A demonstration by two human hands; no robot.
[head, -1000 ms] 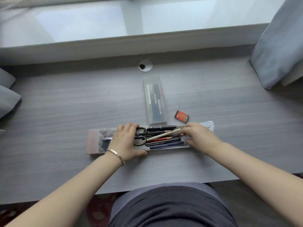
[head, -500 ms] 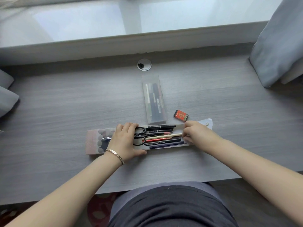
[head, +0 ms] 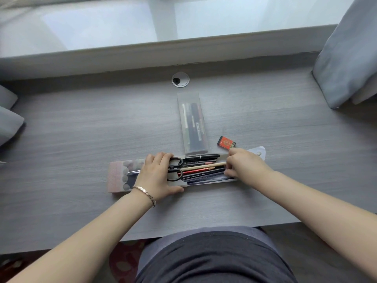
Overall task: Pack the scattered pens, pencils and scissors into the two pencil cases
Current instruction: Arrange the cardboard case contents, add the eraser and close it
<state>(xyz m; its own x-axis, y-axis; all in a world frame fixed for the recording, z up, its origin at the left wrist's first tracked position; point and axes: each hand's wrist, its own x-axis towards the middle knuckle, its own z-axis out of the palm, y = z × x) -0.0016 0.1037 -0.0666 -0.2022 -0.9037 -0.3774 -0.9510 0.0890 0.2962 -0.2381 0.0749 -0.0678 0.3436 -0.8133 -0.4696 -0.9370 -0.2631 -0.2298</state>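
Observation:
A long pencil case (head: pixel 120 176) with a pebble print lies crosswise on the desk, its open end and flap (head: pixel 258 151) to the right. Black-handled scissors (head: pixel 175 168), a wooden pencil (head: pixel 204 166), a red pencil and several dark pens (head: pixel 202 156) stick out of it. My left hand (head: pixel 157 176) presses down on the case and the scissors' handles. My right hand (head: pixel 242 166) pinches the right ends of the pens and pencils at the case's mouth. A second, clear case (head: pixel 192 123) with pens inside lies closed beyond them.
A red eraser (head: pixel 226 142) lies on the desk just above my right hand. A cable grommet (head: pixel 180 79) is set in the desk near the window sill. Grey curtains hang at the right (head: pixel 346 58) and left edges.
The wooden pencil has swung from slanting to lying in line with the other pens. My right hand has shifted slightly left against their ends. My left hand stays put.

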